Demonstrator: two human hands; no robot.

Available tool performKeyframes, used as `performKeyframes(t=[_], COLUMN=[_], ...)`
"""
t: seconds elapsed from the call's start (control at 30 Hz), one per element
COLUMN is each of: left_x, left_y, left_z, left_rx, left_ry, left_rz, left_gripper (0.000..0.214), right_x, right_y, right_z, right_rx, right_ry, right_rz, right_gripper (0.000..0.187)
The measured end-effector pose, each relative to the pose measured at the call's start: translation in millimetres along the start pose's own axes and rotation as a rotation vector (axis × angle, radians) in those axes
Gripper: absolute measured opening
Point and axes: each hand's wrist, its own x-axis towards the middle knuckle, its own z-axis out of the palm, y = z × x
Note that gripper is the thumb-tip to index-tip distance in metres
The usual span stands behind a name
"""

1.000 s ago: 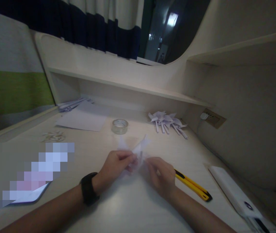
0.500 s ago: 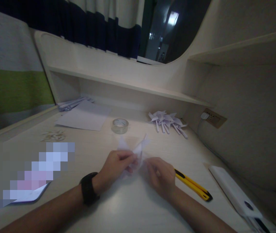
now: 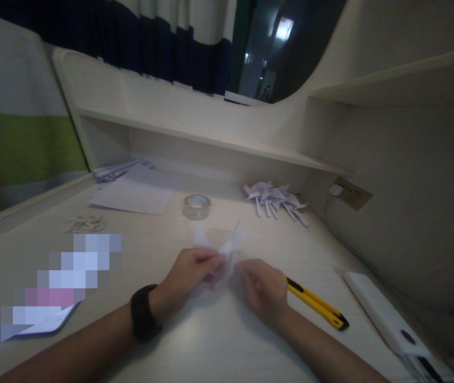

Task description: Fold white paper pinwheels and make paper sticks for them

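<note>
Both hands meet low in the middle of a pale desk (image 3: 219, 340). My left hand (image 3: 189, 276), with a black watch on its wrist, has its fingers curled onto a small folded white paper piece (image 3: 227, 244) whose points stick up beyond the fingers. My right hand (image 3: 262, 290) pinches the same paper from the right side. The lower part of the paper is hidden by my fingers.
A yellow and black utility knife (image 3: 317, 308) lies just right of my right hand. A clear tape roll (image 3: 197, 206), a white sheet (image 3: 135, 197), a heap of folded paper pieces (image 3: 277, 199), paper scraps (image 3: 85, 223) and a white device (image 3: 394, 324) lie around. A shelf runs along the back.
Hardly anything has changed; both hands stay on the paper and the view has shifted very slightly.
</note>
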Motion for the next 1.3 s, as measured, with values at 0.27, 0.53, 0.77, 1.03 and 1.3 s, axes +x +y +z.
performKeyframes(t=[0.27,0.53,0.77,1.03,1.3], left_x=[-2.7,-7.0,-6.2,-8.9,-9.2], left_y=[2.1,4.3,0.8,-1.7,-1.8], left_z=[2.7,2.0,1.2,2.9,3.7], left_rx=[0.148,0.454,0.506,0.565,0.54], left_ry=[0.045,0.058,0.066,0.133,0.143], left_rz=[0.031,0.203,0.209,0.264,0.212], left_gripper=[0.032,0.041,0.04,0.038,0.036], right_x=[0.3,-1.4,-5.7,-2.5,-12.8], right_y=[-2.3,-4.4,2.4,-1.8,7.5], right_z=[2.0,4.6,7.1,7.1,12.0], right_rx=[-0.05,-0.098,-0.151,-0.115,-0.226], right_ry=[-0.02,-0.05,-0.106,-0.091,-0.179], right_rz=[-0.012,-0.012,-0.043,0.032,-0.078], right_gripper=[0.009,0.01,0.014,0.015,0.017])
